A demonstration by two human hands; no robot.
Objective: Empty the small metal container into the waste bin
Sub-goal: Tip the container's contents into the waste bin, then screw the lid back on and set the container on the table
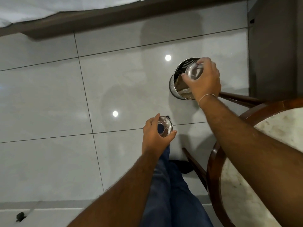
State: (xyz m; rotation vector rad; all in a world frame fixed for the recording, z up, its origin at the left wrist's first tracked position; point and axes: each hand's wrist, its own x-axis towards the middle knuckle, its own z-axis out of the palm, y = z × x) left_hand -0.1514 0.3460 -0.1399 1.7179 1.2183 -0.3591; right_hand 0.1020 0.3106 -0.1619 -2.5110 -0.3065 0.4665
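Observation:
A round metal waste bin (176, 79) stands on the tiled floor at right, with crumpled paper inside it. My right hand (205, 79) grips a small shiny metal container (194, 72) directly over the bin's opening, its round face turned toward the camera. My left hand (154, 138) holds a second small shiny round piece (164, 127) with a dark centre, lower and to the left, above the floor and away from the bin. Whether that piece is a lid or another container I cannot tell.
A round marble-topped table (278, 128) with a dark wooden rim and legs fills the lower right, next to the bin. A dark cabinet (275, 46) stands behind the bin. A bed edge (82, 18) runs along the top. My legs (172, 185) are below.

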